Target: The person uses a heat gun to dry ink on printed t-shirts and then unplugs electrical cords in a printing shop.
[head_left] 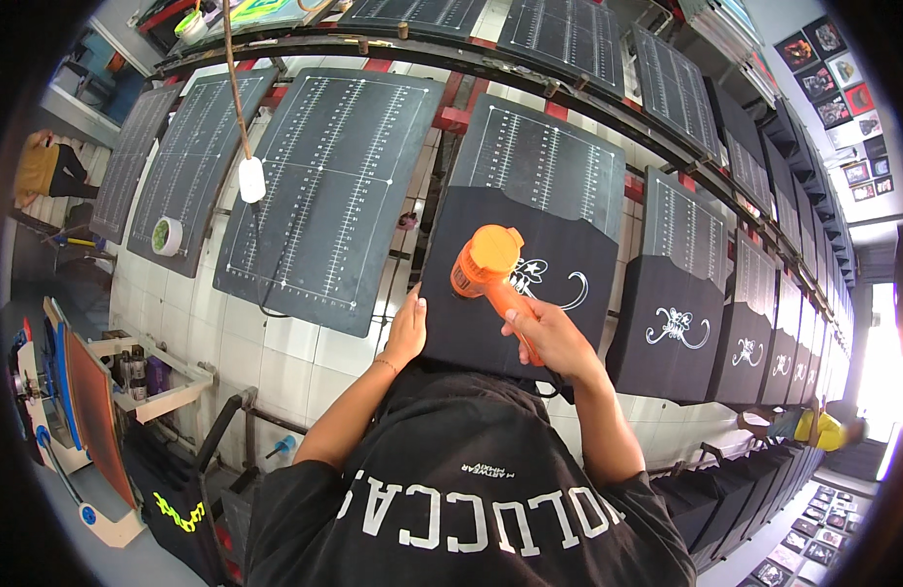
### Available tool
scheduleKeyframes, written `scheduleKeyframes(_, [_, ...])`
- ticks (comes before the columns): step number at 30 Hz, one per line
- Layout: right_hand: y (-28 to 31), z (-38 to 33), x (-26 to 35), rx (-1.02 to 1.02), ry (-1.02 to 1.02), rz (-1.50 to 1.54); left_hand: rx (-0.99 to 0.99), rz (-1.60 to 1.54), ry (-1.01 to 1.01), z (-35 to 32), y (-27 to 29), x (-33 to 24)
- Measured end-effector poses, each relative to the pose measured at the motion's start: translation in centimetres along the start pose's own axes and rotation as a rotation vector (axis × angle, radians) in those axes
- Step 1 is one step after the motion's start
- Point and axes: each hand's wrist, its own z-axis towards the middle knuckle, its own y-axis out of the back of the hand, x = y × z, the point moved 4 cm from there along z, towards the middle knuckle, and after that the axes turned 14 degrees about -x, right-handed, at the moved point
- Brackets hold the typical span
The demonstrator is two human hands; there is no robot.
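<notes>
My right hand [559, 340] is wrapped round the handle of an orange hot-air blower [493, 252], shaped like a hair dryer. The blower hangs over a black T-shirt [471, 220] that is stretched on a dark printing board [559, 147]. Part of a white ornamental print [572, 289] shows on the shirt; the blower hides the rest of it. My left hand [407, 328] rests against the board's left edge with its fingers stretched out and nothing in them. From the handle, a dark cord [549, 391] runs down beside my body.
Bare gridded boards [324, 176] stand to the left, with a white power socket [252, 181] hanging on a cable and a small tub [167, 236]. More printed shirts [678, 328] lie rightward. A wooden trolley [168, 391] is at lower left; another person [828, 430] is far right.
</notes>
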Motion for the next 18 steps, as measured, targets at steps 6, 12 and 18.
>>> scheduleKeyframes(6, [-0.9,-0.4,0.0,-0.057,0.019,0.034,-0.009,-0.018,0.013,0.1,0.0,0.6])
scheduleKeyframes(12, [-1.3,-0.2,0.3,-0.069,0.017,0.024,-0.023,-0.039,-0.006,0.1,0.3,-0.6])
scheduleKeyframes(18, [-1.3,0.2,0.3,-0.036,0.035,-0.021,-0.020,-0.055,-0.032,0.2,0.1,0.4])
